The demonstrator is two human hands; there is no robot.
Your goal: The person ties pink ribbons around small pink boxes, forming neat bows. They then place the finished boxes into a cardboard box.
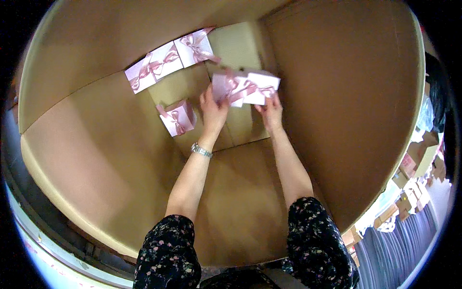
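Both my arms reach down into a deep cardboard box. Between my left hand and my right hand is a row of small white gift boxes tied with pink satin ribbon bows; they are slightly blurred. My left hand grips the row's left end, my right hand its right end. Three similar gift boxes stand side by side against the far wall, to the left. One single gift box, with a pink bow, rests tilted on the floor left of my left hand.
High cardboard walls surround my arms, with the right wall close to my right forearm. The box's rim curves around on the left. Outside, at the right, lie several cardboard cartons, plastic bags and a ribbed grey surface.
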